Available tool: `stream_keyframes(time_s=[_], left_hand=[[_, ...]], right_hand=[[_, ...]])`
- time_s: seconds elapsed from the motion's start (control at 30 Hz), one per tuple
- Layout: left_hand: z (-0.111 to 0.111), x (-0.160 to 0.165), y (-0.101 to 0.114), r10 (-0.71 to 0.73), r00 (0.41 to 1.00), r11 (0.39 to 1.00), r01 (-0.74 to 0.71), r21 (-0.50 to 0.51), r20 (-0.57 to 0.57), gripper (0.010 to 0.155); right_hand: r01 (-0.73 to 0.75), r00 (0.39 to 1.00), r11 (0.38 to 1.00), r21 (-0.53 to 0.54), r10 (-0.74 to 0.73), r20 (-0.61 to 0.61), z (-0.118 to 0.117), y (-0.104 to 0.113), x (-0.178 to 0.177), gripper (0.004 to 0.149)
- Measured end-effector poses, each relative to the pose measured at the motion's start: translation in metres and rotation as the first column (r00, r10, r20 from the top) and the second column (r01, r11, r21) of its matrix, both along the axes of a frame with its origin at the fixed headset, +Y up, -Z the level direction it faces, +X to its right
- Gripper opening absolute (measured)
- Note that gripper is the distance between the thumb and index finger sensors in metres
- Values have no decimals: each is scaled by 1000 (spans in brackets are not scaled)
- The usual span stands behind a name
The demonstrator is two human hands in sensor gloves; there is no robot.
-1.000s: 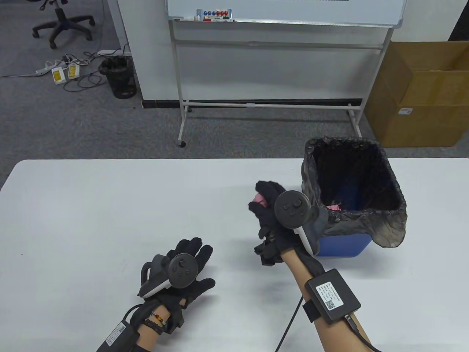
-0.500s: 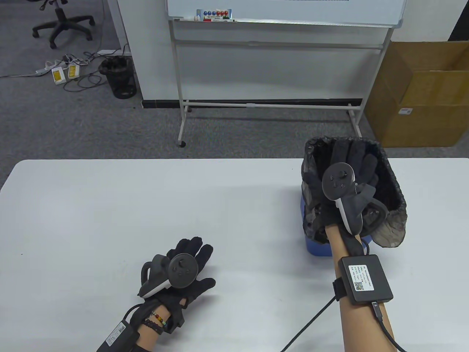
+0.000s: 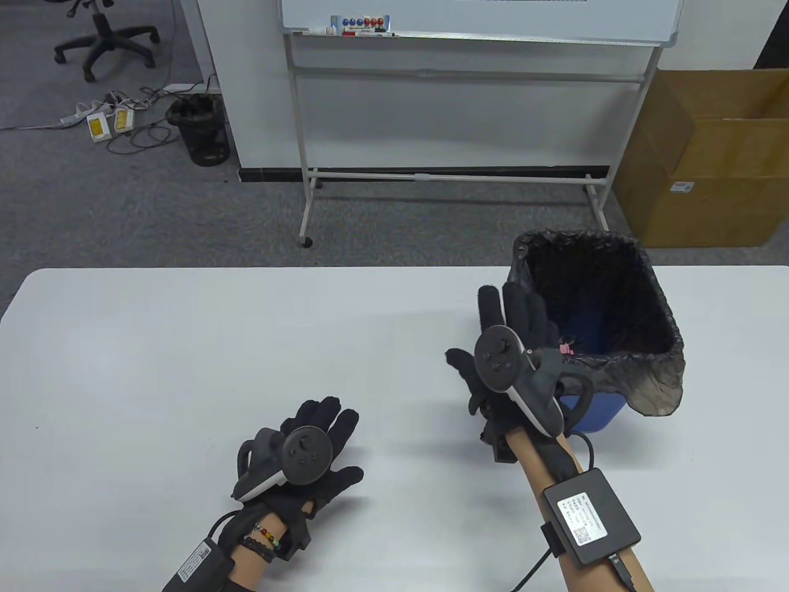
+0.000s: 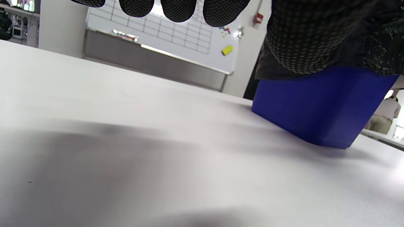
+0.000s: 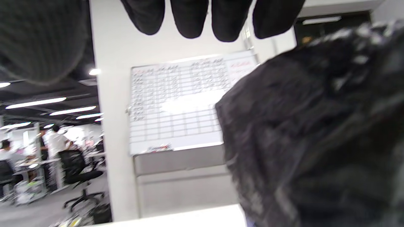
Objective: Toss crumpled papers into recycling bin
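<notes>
The blue recycling bin point(image 3: 592, 414) with a black liner bag point(image 3: 653, 376) stands at the table's right side; it also shows in the left wrist view point(image 4: 318, 110). A bit of pink crumpled paper point(image 3: 566, 349) shows inside the bin at its near left wall. My right hand point(image 3: 502, 336) is open and empty, fingers spread, just left of the bin and above the table; its fingers point(image 5: 189, 19) hang at the top of the right wrist view beside the liner point(image 5: 315, 142). My left hand point(image 3: 320, 441) rests flat and open on the table at the front left.
The white table point(image 3: 185, 345) spans the view. Behind it stand a rolling whiteboard point(image 3: 468, 92), a cardboard box point(image 3: 715, 166) at the right, and a black mesh bin point(image 3: 200, 129) and office chair point(image 3: 102, 37) at the far left on the floor.
My right hand held pink paper left of the bin, reached over the bin's opening, then drew back left and came out empty with fingers spread. My left hand has not moved.
</notes>
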State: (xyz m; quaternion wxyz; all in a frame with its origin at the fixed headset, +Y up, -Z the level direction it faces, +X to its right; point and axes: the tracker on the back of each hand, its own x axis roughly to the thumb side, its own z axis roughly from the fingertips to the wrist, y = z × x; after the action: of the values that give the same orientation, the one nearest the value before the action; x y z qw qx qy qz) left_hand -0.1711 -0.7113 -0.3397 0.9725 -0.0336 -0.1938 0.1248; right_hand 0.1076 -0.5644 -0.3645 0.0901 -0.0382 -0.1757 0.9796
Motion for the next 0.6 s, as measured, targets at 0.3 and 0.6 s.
stream_keyframes(time_s=[0.3,0.6], left_hand=[[-1,-3,1,6,1000,1000,-5,12,-13,86],[-5,-9,-2,2,999,1000,-1,14,-33,87]], right_hand=[[-48,983,981,-186,14,-182,17,-65,-48,94],[-93,969,943,-321,12,-246,23,-129,-64,94]])
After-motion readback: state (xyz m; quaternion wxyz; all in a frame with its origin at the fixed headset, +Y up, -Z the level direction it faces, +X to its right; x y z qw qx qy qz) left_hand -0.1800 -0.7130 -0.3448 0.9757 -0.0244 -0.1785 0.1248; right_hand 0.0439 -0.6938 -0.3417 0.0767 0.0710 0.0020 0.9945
